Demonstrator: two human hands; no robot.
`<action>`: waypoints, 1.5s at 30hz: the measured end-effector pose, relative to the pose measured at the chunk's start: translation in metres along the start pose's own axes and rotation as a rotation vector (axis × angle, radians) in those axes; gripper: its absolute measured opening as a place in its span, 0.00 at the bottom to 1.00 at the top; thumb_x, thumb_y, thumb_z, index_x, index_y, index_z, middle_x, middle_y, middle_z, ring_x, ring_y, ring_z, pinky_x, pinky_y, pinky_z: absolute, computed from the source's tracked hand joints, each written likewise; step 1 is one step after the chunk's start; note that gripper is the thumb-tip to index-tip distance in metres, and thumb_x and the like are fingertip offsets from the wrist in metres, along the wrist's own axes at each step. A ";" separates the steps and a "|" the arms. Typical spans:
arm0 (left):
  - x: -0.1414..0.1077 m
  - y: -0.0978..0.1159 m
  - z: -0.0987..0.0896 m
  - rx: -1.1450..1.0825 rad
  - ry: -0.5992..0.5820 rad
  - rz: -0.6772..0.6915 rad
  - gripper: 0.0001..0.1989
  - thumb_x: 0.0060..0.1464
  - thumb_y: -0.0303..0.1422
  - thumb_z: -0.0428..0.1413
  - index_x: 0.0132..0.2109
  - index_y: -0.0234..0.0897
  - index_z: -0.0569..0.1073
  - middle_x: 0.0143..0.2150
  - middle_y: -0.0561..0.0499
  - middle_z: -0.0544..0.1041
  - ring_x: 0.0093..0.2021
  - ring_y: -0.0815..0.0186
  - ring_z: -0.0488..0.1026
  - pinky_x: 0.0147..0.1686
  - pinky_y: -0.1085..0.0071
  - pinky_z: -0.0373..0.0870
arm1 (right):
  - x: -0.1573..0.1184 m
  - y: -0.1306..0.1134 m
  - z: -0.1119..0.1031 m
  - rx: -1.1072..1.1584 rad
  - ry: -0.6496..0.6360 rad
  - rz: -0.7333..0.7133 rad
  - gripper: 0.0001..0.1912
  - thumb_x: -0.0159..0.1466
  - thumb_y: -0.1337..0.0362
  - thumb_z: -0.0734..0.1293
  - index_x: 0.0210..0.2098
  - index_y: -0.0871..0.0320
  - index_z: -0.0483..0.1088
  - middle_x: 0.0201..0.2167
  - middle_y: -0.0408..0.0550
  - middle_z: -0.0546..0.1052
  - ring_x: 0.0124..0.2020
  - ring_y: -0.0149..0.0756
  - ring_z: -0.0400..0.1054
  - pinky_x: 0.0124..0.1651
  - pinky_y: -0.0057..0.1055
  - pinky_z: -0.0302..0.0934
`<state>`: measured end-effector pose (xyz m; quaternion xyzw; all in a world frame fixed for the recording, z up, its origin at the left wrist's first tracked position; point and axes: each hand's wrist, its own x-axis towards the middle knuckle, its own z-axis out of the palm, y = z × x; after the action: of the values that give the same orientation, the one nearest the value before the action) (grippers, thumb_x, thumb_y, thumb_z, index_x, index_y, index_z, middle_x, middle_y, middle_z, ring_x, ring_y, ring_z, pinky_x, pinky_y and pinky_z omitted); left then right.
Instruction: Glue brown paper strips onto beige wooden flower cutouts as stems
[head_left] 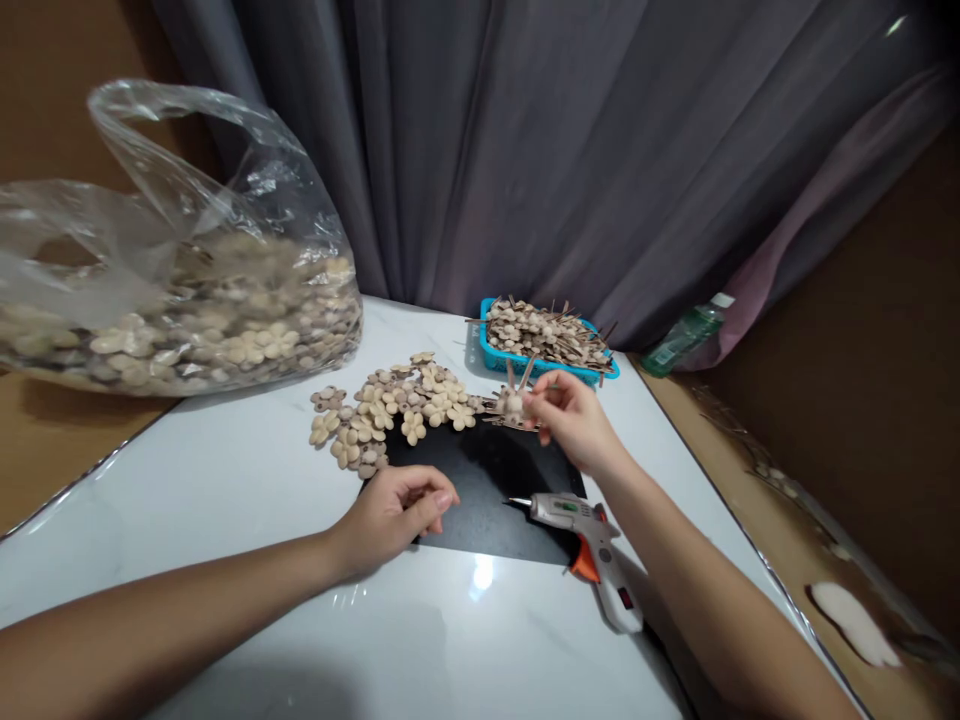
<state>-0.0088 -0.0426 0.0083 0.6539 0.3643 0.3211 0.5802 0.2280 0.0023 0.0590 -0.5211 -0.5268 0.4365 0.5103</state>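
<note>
My right hand [571, 418] is over the far right of the black mat [480, 500], thumb and forefinger pinched at a pale flower-shaped piece with thin brown strips [514, 402]. My left hand [397, 512] rests at the mat's left front, fingers curled and thumb folded against them; nothing shows in it. Beyond it, a heap of beige and grey-brown flower-shaped pieces [412, 428] spreads over the mat's back left edge onto the table. A white glue gun with an orange trigger [589, 530] lies below my right hand, its nozzle pointing left over the mat.
A blue basket [486, 350] full of flower pieces with strips stands at the back. On the left is a large clear plastic bag [300, 200] of flower pieces. A green bottle [686, 335] leans beyond the right edge of the white table [247, 500]. Grey curtains [480, 150] hang behind.
</note>
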 end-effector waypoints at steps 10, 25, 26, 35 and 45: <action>0.000 -0.004 -0.003 0.174 -0.041 0.119 0.14 0.57 0.37 0.50 0.31 0.33 0.72 0.21 0.52 0.72 0.21 0.70 0.68 0.21 0.77 0.63 | 0.129 -0.028 -0.021 -0.089 0.297 0.017 0.08 0.64 0.60 0.64 0.36 0.60 0.66 0.27 0.41 0.70 0.25 0.26 0.67 0.26 0.25 0.66; 0.025 0.002 -0.036 1.459 0.175 0.257 0.15 0.56 0.25 0.48 0.47 0.35 0.73 0.49 0.39 0.73 0.47 0.51 0.70 0.42 0.58 0.68 | -0.097 -0.020 -0.084 -1.098 -0.534 0.429 0.26 0.55 0.42 0.64 0.20 0.60 0.66 0.17 0.47 0.71 0.18 0.33 0.65 0.18 0.26 0.47; 0.026 0.002 -0.037 1.450 0.156 0.253 0.15 0.56 0.24 0.47 0.47 0.36 0.73 0.48 0.40 0.74 0.46 0.53 0.71 0.42 0.60 0.68 | -0.108 -0.012 -0.081 -1.173 -0.495 0.391 0.26 0.54 0.41 0.64 0.19 0.59 0.66 0.17 0.46 0.71 0.19 0.33 0.64 0.19 0.27 0.45; 0.027 -0.005 -0.036 1.283 0.100 0.382 0.16 0.59 0.25 0.44 0.48 0.40 0.72 0.49 0.45 0.76 0.42 0.60 0.76 0.38 0.68 0.72 | -0.139 0.037 -0.060 -0.891 -0.072 0.271 0.18 0.58 0.51 0.63 0.21 0.57 0.59 0.18 0.41 0.68 0.22 0.31 0.60 0.24 0.27 0.48; 0.019 -0.012 -0.022 0.773 -0.085 0.466 0.12 0.55 0.29 0.51 0.41 0.38 0.79 0.50 0.44 0.76 0.51 0.61 0.73 0.49 0.71 0.70 | -0.093 0.039 -0.020 0.121 0.009 0.146 0.18 0.52 0.58 0.70 0.37 0.60 0.65 0.28 0.46 0.76 0.17 0.28 0.63 0.19 0.27 0.61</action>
<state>-0.0185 -0.0147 -0.0009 0.8998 0.2762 0.2563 0.2198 0.2457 -0.0887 0.0142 -0.5285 -0.4577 0.5011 0.5100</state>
